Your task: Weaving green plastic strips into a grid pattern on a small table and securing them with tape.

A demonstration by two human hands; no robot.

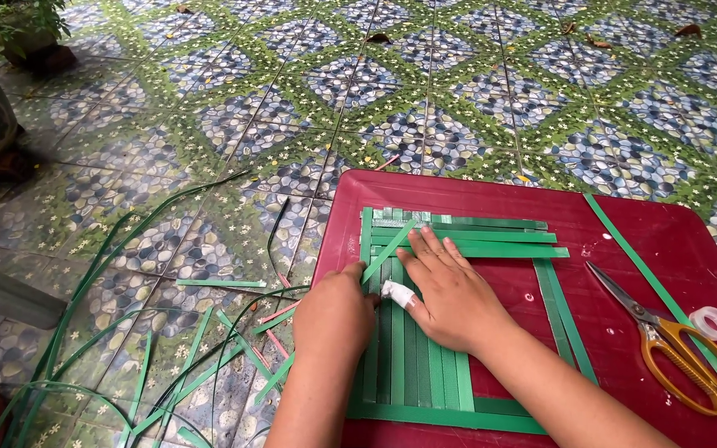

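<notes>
Green strip mat (pixel 425 365) — left hand (pixel 334 315), right hand (pixel 450 299) pressing.

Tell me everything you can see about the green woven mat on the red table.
The mat is a half-made weave of flat, glossy green strips, plastic or leaf by the look. Upright strips lie side by side at its left; crosswise strips sit at top and bottom, and two loose strips run down its right side, leaving the red table bare in the middle. It lies flat. The left hand holds one slanted strip; the right hand, thumb bandaged white, presses flat on the strips.
</notes>
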